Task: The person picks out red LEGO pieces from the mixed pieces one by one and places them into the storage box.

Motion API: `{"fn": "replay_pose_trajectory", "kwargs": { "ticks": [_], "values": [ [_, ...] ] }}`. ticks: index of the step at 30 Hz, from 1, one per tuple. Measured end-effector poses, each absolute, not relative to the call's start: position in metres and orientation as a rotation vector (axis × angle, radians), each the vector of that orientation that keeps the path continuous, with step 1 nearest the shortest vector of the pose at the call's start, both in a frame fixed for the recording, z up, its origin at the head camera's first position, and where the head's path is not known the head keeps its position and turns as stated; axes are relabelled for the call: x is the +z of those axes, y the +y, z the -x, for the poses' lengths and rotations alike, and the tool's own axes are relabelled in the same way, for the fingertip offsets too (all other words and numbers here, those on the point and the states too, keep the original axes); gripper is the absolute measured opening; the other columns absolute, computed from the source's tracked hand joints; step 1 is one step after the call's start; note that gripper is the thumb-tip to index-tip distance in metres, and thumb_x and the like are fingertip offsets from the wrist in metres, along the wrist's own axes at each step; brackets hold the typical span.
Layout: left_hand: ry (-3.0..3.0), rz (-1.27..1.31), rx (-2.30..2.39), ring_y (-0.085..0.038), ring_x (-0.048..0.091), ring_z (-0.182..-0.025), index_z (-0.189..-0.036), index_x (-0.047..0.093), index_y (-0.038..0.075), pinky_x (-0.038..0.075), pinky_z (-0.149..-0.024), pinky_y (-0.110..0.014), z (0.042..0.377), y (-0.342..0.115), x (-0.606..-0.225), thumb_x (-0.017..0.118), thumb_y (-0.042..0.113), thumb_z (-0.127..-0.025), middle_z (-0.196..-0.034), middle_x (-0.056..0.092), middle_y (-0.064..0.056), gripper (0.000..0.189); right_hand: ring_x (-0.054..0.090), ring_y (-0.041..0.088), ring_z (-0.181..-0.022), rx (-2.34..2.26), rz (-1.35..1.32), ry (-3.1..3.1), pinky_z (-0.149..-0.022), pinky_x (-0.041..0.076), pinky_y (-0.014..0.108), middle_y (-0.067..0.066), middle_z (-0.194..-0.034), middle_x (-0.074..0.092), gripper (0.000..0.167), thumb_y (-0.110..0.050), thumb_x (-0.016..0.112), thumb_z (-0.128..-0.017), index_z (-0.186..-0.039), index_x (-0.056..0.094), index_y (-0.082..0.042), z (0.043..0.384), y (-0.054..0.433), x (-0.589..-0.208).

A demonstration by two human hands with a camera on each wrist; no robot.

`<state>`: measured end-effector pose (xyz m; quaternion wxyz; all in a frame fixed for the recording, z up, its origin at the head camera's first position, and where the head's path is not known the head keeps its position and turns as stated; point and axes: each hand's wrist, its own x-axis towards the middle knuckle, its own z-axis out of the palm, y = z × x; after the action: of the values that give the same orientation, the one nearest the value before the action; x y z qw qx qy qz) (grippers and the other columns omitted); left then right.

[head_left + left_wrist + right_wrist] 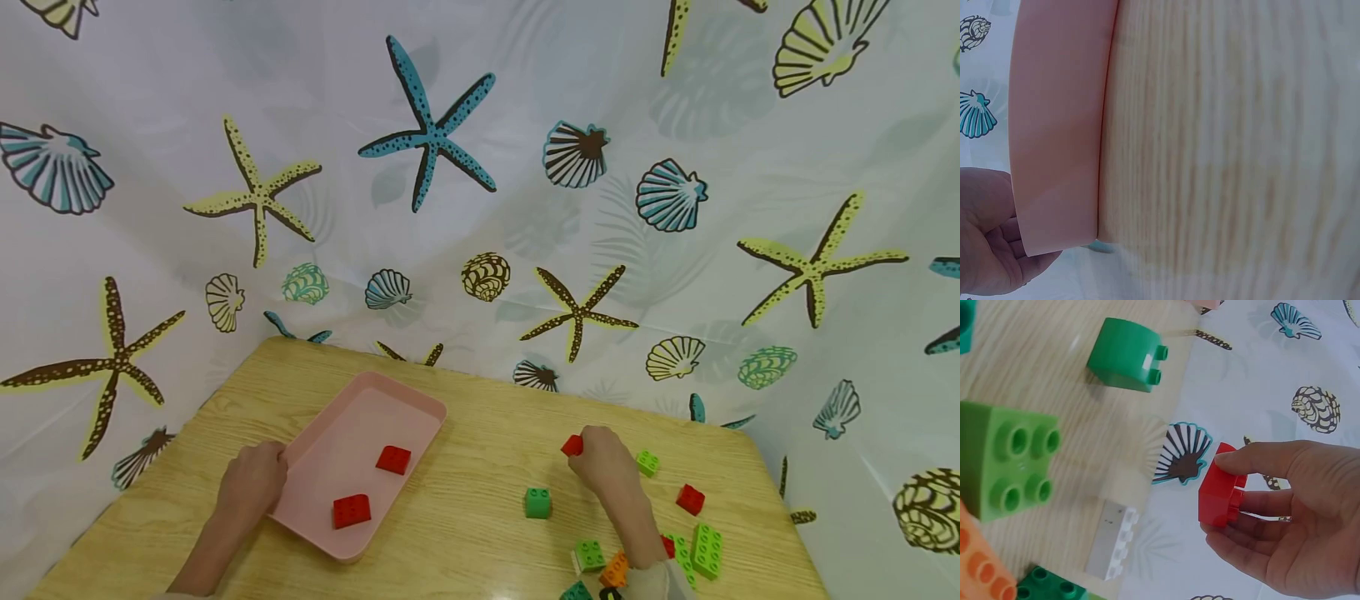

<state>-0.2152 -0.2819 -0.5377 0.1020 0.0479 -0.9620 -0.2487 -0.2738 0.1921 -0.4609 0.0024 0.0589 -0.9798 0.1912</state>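
My right hand [606, 463] pinches a red toy brick [1217, 490] between thumb and fingers, its studs facing the palm in the right wrist view. On the left, my left hand [253, 478] grips the side rim of a pink tray [318, 446]; the left wrist view shows the fingers curled around its wall. Two red bricks lie inside the tray, one red brick [351, 511] near its front and another red brick [393, 459] by the right wall. A green brick [537, 502] stands on the table left of my right forearm.
Beyond my right hand lie a small lime brick [647, 463] and a red brick [690, 499]. Several more bricks crowd the front right, including an orange brick [614, 572] and a long lime brick [707, 551]. A shell-patterned curtain [480, 200] borders the wooden table [465, 500].
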Motion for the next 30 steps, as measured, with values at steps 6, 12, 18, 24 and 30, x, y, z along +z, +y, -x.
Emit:
{"fn": "replay_pose_trajectory", "kwargs": {
  "ticks": [6, 12, 18, 24, 30],
  "values": [
    [-2.825, -0.13, -0.733, -0.026, 0.053, -0.057, -0.07, 0.058, 0.007, 0.045, -0.049, -0.044, 0.215, -0.283, -0.54, 0.052, 0.0, -0.095, -0.064, 0.057, -0.008, 0.026, 0.048, 0.024, -0.063, 0.583, -0.214, -3.058, -0.055, 0.044, 0.035, 0.009, -0.076, 0.052, 0.012, -0.001, 0.069, -0.083, -0.082, 0.057, 0.002, 0.275, 0.18, -0.452],
    [-2.812, -0.14, -0.733, -0.026, 0.054, -0.057, -0.076, 0.063, 0.004, 0.045, -0.049, -0.044, 0.215, -0.283, -0.54, 0.053, 0.001, -0.094, -0.065, 0.058, -0.009, 0.021, 0.05, 0.024, -0.066, 0.569, -0.266, -3.03, -0.058, 0.048, 0.036, 0.01, -0.081, 0.053, 0.014, -0.004, 0.071, -0.085, -0.09, 0.061, 0.005, 0.274, 0.168, -0.447],
    [-2.804, -0.127, -0.738, -0.029, 0.057, -0.058, -0.081, 0.067, 0.0, 0.046, -0.05, -0.047, 0.215, -0.283, -0.54, 0.054, 0.0, -0.093, -0.07, 0.062, -0.015, 0.018, 0.053, 0.024, -0.07, 0.554, -0.302, -3.001, -0.063, 0.052, 0.039, 0.012, -0.087, 0.056, 0.02, -0.006, 0.073, -0.085, -0.098, 0.064, 0.006, 0.272, 0.157, -0.443],
    [-2.815, -0.126, -0.736, -0.03, 0.058, -0.059, -0.083, 0.068, 0.0, 0.047, -0.05, -0.048, 0.214, -0.283, -0.54, 0.054, 0.0, -0.094, -0.072, 0.063, -0.016, 0.017, 0.055, 0.025, -0.074, 0.547, -0.349, -2.976, -0.066, 0.053, 0.04, 0.013, -0.09, 0.058, 0.023, -0.007, 0.073, -0.084, -0.1, 0.065, 0.006, 0.273, 0.144, -0.44],
    [-2.824, -0.143, -0.736, -0.03, 0.059, -0.061, -0.085, 0.069, -0.001, 0.047, -0.052, -0.049, 0.214, -0.283, -0.538, 0.054, 0.0, -0.094, -0.074, 0.064, -0.017, 0.017, 0.056, 0.025, -0.073, 0.559, -0.4, -2.932, -0.066, 0.054, 0.04, 0.013, -0.092, 0.059, 0.021, -0.006, 0.074, -0.083, -0.099, 0.066, 0.006, 0.272, 0.133, -0.439]
  ]
}}
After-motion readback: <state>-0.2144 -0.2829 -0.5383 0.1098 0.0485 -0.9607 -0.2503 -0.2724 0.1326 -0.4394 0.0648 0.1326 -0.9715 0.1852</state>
